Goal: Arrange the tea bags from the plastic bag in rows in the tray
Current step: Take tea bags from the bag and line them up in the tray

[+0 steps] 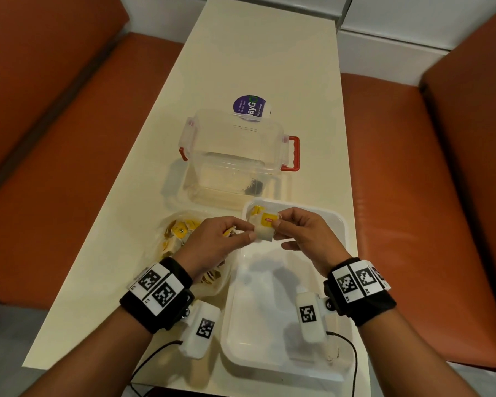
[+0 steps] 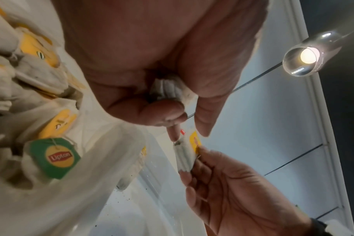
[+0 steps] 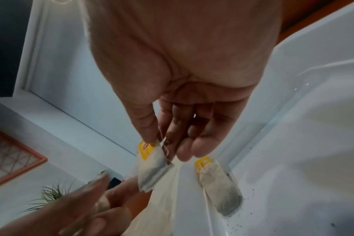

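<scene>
Tea bags: one placed, many to go

We hold a single tea bag (image 1: 265, 229) between both hands at the centre of the frame, above the far end of the tray (image 1: 338, 224). Our right hand (image 1: 304, 233) pinches its tagged top; our left hand (image 1: 215, 242) touches its lower edge with more bags tucked in the palm. One placed bag (image 3: 220, 188) lies in the tray. The plastic bag (image 1: 181, 233), centre left on the desk (image 1: 255, 53), looks well stocked, so we judge the rows barely begun.

Left hand (image 1: 212, 242) and right hand (image 1: 304, 233) raised together (fingertips nearly meeting), both pinching, wrists banded.
</scene>
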The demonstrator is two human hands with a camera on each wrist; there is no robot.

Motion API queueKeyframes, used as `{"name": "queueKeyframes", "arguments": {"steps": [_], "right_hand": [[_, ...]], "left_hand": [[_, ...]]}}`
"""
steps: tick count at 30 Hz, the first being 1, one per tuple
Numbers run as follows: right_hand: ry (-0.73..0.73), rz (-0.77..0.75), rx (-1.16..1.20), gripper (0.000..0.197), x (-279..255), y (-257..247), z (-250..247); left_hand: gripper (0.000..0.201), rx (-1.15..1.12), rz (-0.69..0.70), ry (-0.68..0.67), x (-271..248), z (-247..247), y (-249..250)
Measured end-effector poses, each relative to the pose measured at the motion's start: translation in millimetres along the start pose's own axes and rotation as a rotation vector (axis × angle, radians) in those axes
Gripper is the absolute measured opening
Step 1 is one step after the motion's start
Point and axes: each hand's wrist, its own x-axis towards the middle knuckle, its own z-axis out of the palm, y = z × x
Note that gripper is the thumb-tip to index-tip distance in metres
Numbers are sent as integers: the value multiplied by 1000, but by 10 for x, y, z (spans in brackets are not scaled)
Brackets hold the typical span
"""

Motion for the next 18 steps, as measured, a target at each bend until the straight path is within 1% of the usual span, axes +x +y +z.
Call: {"name": "queueKeyframes", "arguments": {"steps": [2,4,7,9,10,12,15,18], "right_hand": [[35,18,-18,6,73,50,-8],[38,48,-83,5,151,119,-3],[-73,123,-281,7,261,259,53],[-132,161,-370,8,329,345,106],[-128,165,-397,8,366,379,129],[-70,154,-422,11,432,437,160],[29,133,-395,12,490,488,190],[67,143,-354,10,495,499,222]], "left_hand": [[15,-51,-15,55,-5,-50,-12],[23,-102,-42,81,-28,-102,-16],[46,-171,-85,79,-71,-162,-19],[48,-196,-109,83,-108,-170,-2],[46,-206,-123,87,-120,-171,6],[45,-210,-134,93,-142,-175,18],[46,-193,-141,103,-170,-188,11],[45,-192,-146,92,-190,-200,9]]}}
